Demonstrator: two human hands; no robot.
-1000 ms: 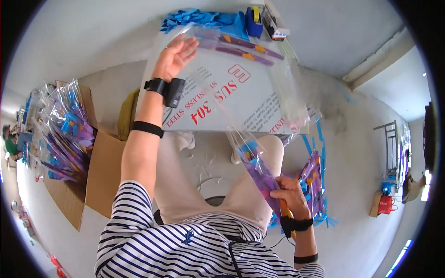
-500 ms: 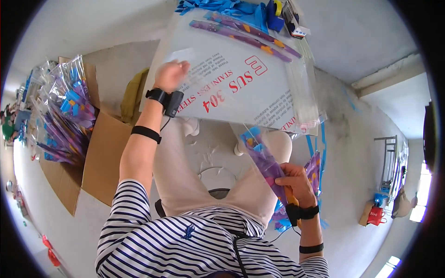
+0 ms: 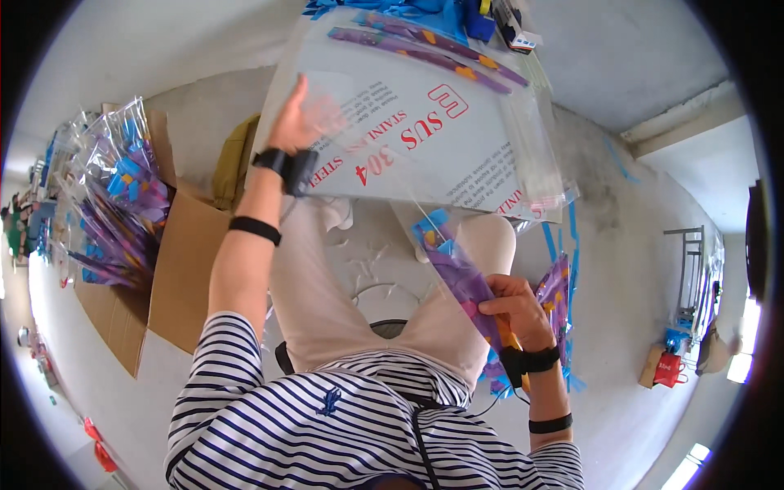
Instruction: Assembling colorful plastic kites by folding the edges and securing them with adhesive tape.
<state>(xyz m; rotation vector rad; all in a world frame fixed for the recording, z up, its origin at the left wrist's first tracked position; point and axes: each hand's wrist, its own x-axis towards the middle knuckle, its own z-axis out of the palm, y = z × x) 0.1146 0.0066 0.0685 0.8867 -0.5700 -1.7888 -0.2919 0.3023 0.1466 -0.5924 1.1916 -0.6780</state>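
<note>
From here I see a red bag (image 3: 670, 370) beside a brown carton (image 3: 651, 372), and olive fabric (image 3: 233, 163) across the way.

The left arm (image 3: 243, 278) extends forward, nearly straight. The left hand (image 3: 290, 126) is spread open, and its fingers (image 3: 327, 114) look blurred. The right arm (image 3: 551, 400) is nearer to the trunk (image 3: 318, 425). The right hand (image 3: 523, 314) points inward, its thumb (image 3: 495, 306) and fingers closed in a pinch.

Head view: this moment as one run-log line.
left hand: open over grey printed board | right hand: holds clear-wrapped purple packet | cardboard box: similar packets
</note>
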